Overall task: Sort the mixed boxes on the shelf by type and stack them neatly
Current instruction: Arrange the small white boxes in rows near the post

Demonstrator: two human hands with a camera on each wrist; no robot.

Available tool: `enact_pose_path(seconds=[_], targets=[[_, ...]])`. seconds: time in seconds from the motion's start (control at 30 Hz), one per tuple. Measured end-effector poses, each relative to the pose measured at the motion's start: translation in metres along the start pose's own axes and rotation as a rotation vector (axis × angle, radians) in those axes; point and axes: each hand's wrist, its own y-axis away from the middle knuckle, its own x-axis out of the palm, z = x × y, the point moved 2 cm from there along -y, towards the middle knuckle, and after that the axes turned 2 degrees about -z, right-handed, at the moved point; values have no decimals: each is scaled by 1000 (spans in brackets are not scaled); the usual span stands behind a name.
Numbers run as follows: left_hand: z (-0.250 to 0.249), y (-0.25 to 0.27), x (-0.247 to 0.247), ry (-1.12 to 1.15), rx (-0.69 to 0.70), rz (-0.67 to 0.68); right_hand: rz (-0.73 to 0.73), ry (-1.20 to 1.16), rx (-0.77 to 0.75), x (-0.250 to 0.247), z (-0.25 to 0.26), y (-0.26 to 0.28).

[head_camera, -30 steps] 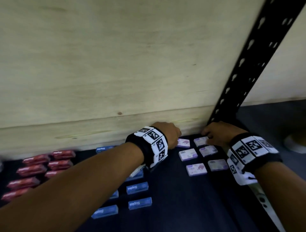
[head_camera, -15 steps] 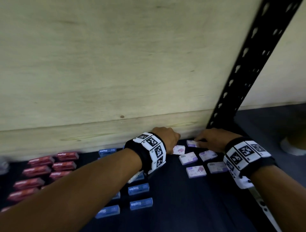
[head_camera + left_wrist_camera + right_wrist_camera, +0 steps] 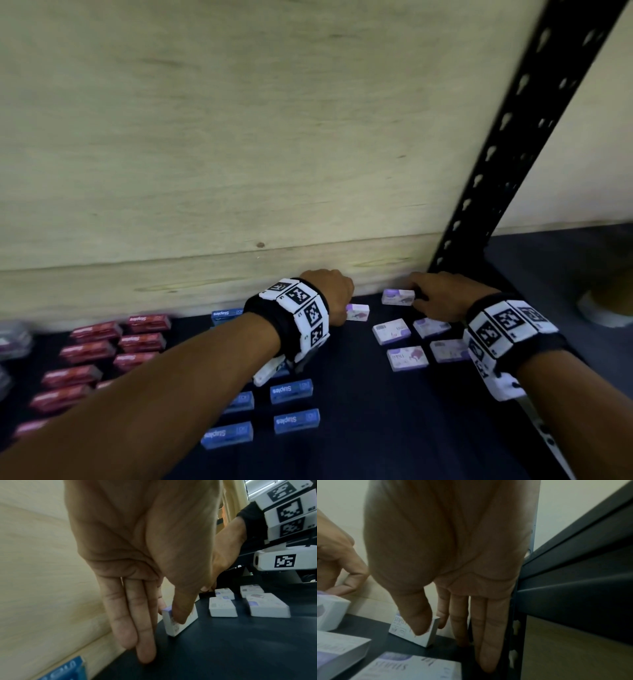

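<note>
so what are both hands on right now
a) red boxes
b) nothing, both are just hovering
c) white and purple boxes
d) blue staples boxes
c: the left hand pinches one white and purple box between thumb and finger, and the right hand pinches another white and purple box near the shelf post; the red and blue boxes lie untouched further left.

A pale plywood board (image 3: 239, 137) fills the back, with a small dark knot (image 3: 260, 245) low on it. A black perforated metal upright (image 3: 534, 113) leans across the right side. Beyond it lies a grey floor (image 3: 555, 267), and a blurred pale object (image 3: 606, 308) stands on it at the right edge.
</note>
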Motion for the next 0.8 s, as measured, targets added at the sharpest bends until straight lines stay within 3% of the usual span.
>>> enact_pose_path(seconds=[0.3, 0.8], targets=[[0, -5, 3, 26, 10, -5, -111, -66, -48, 1, 0, -4], [-3, -10, 7, 35, -38, -39, -127, -43, -47, 8, -1, -12]])
